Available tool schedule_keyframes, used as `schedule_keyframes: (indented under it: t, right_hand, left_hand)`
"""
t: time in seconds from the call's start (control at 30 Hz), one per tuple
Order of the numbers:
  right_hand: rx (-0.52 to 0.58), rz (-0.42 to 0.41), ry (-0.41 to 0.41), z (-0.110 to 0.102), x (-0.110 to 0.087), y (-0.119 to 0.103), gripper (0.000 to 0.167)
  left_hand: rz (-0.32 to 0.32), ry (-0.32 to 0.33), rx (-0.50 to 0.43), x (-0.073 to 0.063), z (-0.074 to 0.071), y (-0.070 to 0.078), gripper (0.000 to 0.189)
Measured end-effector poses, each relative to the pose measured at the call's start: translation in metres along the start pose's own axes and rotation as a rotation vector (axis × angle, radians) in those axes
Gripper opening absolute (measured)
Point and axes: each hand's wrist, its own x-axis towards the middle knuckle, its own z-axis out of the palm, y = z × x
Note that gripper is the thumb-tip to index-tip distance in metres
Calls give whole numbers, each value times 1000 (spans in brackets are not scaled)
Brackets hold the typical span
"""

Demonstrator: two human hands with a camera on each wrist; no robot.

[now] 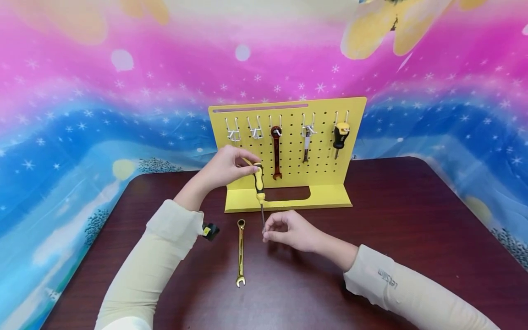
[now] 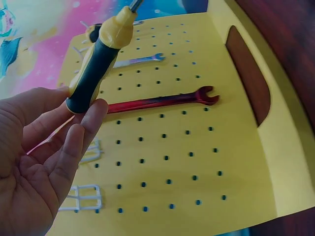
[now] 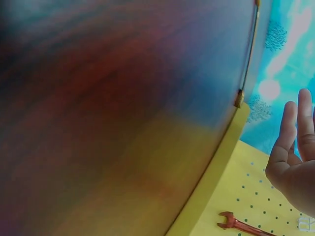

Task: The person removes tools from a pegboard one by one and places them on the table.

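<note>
My left hand (image 1: 224, 167) pinches the butt end of a yellow-and-black screwdriver (image 1: 259, 181) between thumb and fingers. The screwdriver hangs nearly upright in front of a yellow pegboard (image 1: 326, 197), its shaft pointing down. At the shaft's tip, the thumb and forefinger of my right hand (image 1: 297, 231) pinch the metal. In the left wrist view the dark grip of the screwdriver (image 2: 96, 69) shows large above the fingertips. A gold combination wrench (image 1: 241, 252) lies on the table between my forearms. Only some fingers of the right hand (image 3: 298, 157) show in the right wrist view.
On the pegboard's hooks hang a red-brown wrench (image 1: 277, 156), a smaller silver wrench (image 1: 307, 144) and a stubby screwdriver (image 1: 340, 135). Two white hooks at its left, one a wire hook (image 1: 233, 134), carry nothing. A patterned cloth (image 1: 165, 91) hangs behind the dark table (image 1: 396, 220).
</note>
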Motion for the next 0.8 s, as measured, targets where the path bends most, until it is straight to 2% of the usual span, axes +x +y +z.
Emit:
schedule_keyframes:
  t: [0.53,0.8]
  right_hand:
    - [92,71,-104,10,-9,8,7]
    - [107,47,-136,16,-12,10,8]
  left_hand:
    - [-39,-66,-8,-5,23,-24,26]
    - [-50,-87,-12,-8,33,-34,26]
